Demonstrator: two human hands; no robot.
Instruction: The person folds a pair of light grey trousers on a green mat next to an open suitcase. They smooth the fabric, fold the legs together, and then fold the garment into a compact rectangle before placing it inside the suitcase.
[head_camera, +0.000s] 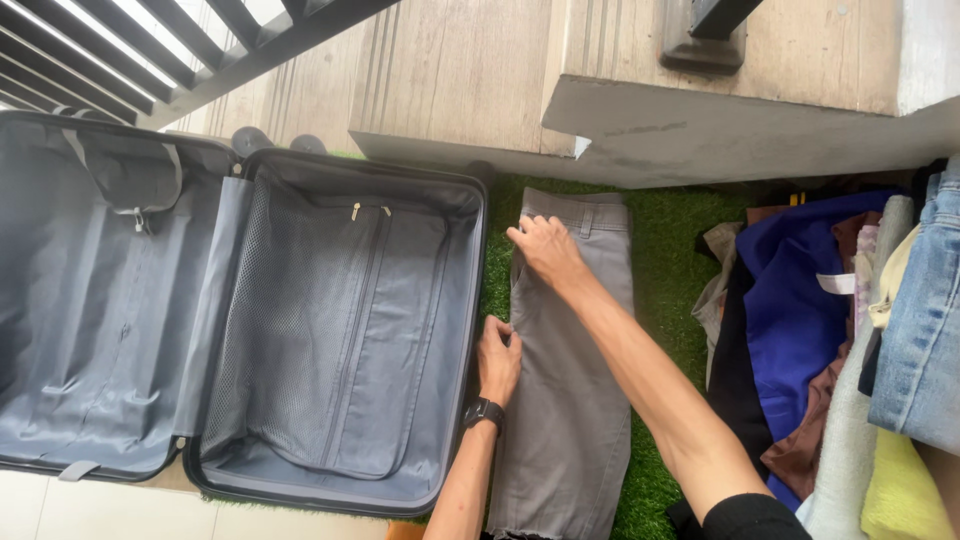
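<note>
Two halves of an open grey hard-shell suitcase (240, 320), lined in smooth fabric with a zipped mesh divider, fill the left. Just right of it, folded grey trousers (570, 400) lie lengthwise on green artificial turf (670, 270). The right hand (545, 250) presses flat near the far waistband, the left hand (497, 360) on the left edge; neither grip closes. Piled clothes (850, 350) sit right.

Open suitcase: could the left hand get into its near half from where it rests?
Probably yes. The left hand lies on the grey trousers right beside the open suitcase, whose lined half lies open with nothing between.
</note>
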